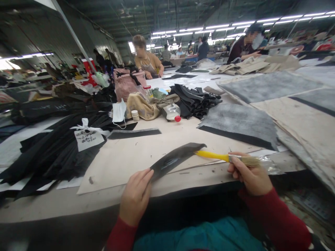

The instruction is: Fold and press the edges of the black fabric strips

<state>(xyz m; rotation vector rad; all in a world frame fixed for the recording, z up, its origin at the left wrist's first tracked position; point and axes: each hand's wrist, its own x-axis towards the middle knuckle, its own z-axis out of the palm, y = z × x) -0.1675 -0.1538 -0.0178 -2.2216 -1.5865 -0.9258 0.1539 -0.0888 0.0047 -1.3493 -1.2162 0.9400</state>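
My left hand (136, 195) pinches the near end of a dark fabric strip (172, 161), which is lifted at a slant over the pale board (110, 167). In my right hand (248, 176) is a paintbrush (213, 155) with a yellow handle, gripped near its metal band. Its bristles point right, and the handle's tip meets the far end of the strip. Another dark strip (134, 133) with a grey edge lies flat on the board. Right of it rests a larger grey piece (238, 122) with a black border.
Black cut pieces with a handwritten tag (89, 139) are heaped at left. Behind the board sit a small white-capped jar (135, 115), a face mask (119, 111), a red-capped bottle (172, 113), a cloth and stacked black strips (195, 99). Other people (146, 59) work farther back.
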